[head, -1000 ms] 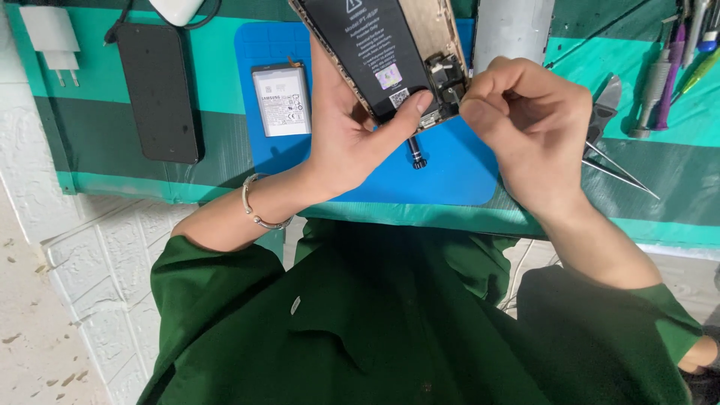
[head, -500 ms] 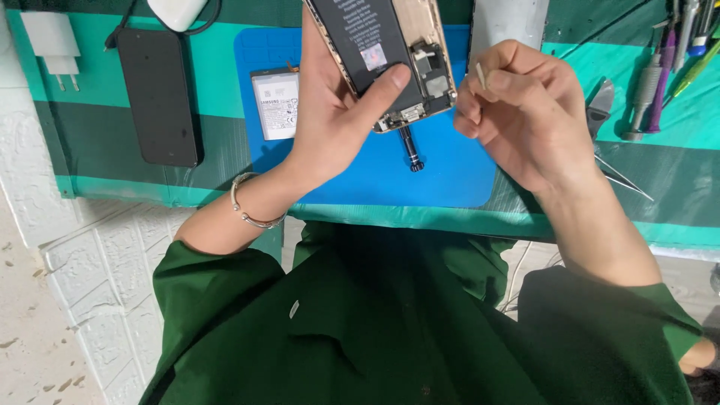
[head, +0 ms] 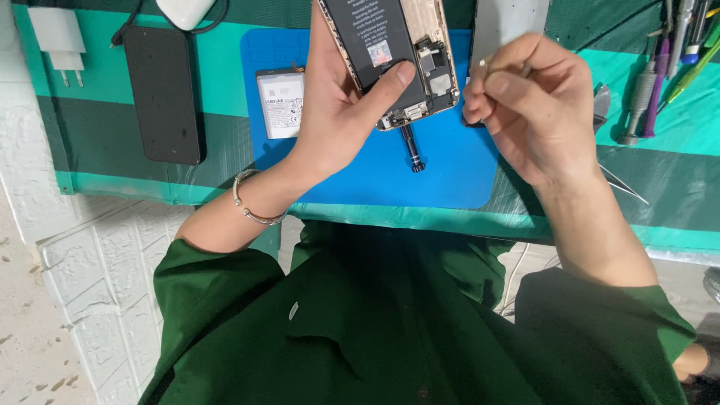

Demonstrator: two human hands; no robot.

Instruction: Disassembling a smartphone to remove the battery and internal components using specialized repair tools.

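My left hand (head: 341, 112) holds an opened phone (head: 394, 52) with its back off, black battery and gold frame showing, thumb pressed on the battery's lower end. My right hand (head: 532, 105) is just right of the phone, fingers pinched on a thin metal tool (head: 525, 71) whose tip is mostly hidden. Both hands hover over a blue work mat (head: 442, 172). A small dark screwdriver (head: 411, 146) lies on the mat below the phone.
A loose silver battery (head: 279, 103) lies on the mat's left part. A black phone (head: 163, 94) and a white charger plug (head: 56, 41) are at the far left. Screwdrivers and tweezers (head: 652, 82) sit at the right. Green tape covers the bench top (head: 97, 142).
My right hand has drawn away from the phone's lower edge, up and to the right. The left hand has kept the phone, raising it slightly.
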